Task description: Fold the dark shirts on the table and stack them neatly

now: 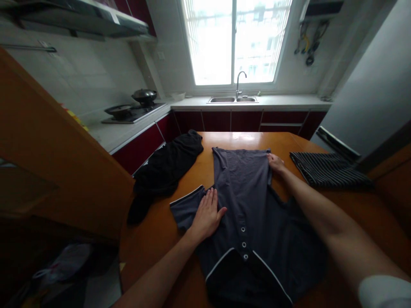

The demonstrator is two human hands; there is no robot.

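Nearest the person, below both hands, lies the collar (224,265) of a dark grey polo shirt (247,184), soft, smooth knit edged in white piping; just beyond it, three round, pale-rimmed buttons line the placket, seemingly fastened. The left hand (208,214) rests palm down, fingers extended and gripping nothing, on the shirt's side, beside a flat, white-edged sleeve (188,205). The sleeve by the right forearm is too dark to read. Farther out, the right hand (275,163) has its fingers closed on the hem's corner. The shirt looks largely smoothed, spread lengthwise and unfolded, with slight creases left. Right of that hand, a pinstriped garment (327,169) lies as a flat folded slab on the glossy wooden table (231,137); beyond the left hand sprawls a rumpled, matte black garment (170,164).
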